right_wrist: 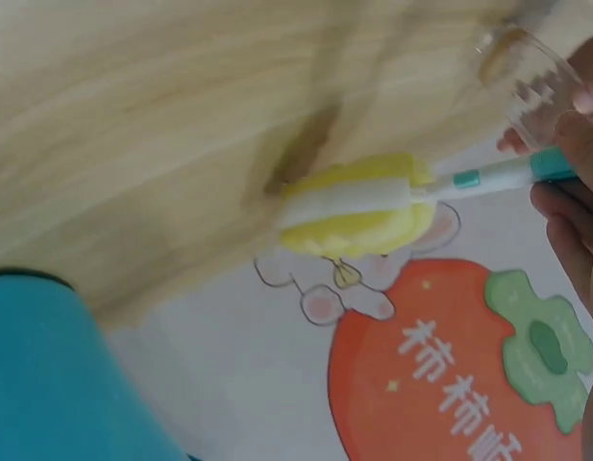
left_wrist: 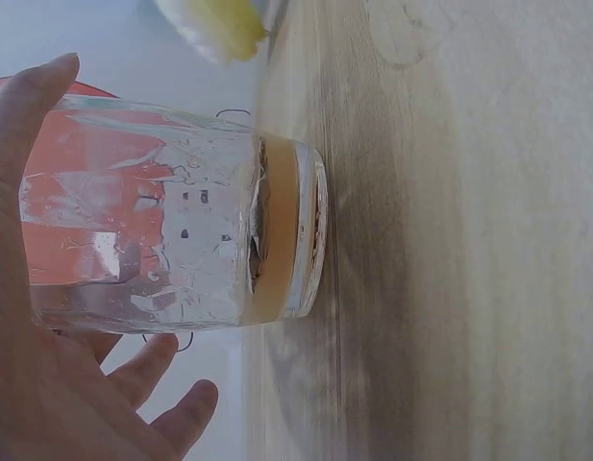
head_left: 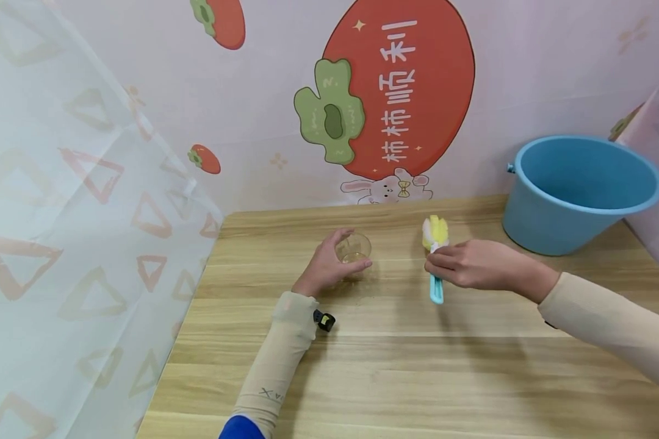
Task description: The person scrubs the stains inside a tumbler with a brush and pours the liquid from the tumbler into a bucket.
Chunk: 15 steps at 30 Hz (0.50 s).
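A clear glass [head_left: 354, 247] stands upright on the wooden table, a shallow layer of brownish liquid showing near its base in the left wrist view. My left hand [head_left: 329, 262] curves round it, thumb on the near side and fingers on the far side; some fingertips stand apart from the glass [left_wrist: 161, 221]. To the right, my right hand [head_left: 469, 265] grips a sponge bottle brush by its white and teal handle. The brush's yellow and white sponge head [head_left: 435, 232] points toward the back wall, held above the table. In the right wrist view the sponge head [right_wrist: 358, 204] shows whole.
A blue bucket [head_left: 560, 225] stands at the table's back right, beyond my right hand. Behind the wooden table [head_left: 362, 378] hangs a printed backdrop [head_left: 263, 122] with persimmons and a rabbit. A patterned white sheet [head_left: 88, 244] lines the left side.
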{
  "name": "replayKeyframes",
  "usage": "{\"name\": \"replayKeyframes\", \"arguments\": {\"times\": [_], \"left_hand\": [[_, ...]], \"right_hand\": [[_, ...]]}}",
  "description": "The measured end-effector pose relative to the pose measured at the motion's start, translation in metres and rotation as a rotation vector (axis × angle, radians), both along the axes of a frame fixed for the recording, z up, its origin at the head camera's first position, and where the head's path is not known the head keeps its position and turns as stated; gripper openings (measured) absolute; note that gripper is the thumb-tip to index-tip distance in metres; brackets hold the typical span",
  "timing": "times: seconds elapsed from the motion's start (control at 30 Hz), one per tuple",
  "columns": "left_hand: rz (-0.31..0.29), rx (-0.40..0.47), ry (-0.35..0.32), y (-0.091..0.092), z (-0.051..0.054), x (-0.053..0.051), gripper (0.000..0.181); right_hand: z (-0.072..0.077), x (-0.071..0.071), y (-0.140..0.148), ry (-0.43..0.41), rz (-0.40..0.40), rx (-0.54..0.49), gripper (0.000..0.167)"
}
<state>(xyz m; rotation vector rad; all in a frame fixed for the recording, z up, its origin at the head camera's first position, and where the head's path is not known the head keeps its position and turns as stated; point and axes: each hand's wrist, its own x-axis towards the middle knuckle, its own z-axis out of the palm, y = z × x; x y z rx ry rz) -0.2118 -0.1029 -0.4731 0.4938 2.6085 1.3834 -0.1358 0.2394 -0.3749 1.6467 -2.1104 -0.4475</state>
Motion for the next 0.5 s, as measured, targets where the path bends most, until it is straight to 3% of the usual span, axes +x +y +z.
{"name": "replayKeyframes", "arguments": {"times": [0.1,0.2,0.5], "left_hand": [[-0.001,-0.002,0.000,0.000,0.000,0.000,0.097],[0.003,0.000,-0.002,0.000,0.001,0.001,0.096],[0.002,0.004,-0.008,0.000,0.002,0.002,0.095]], "right_hand": [[-0.016,-0.002,0.001,0.078,0.046,0.015,0.052],[-0.028,-0.002,0.002,0.098,0.069,0.013,0.050],[-0.058,0.006,0.003,0.010,0.076,0.023,0.033]]}}
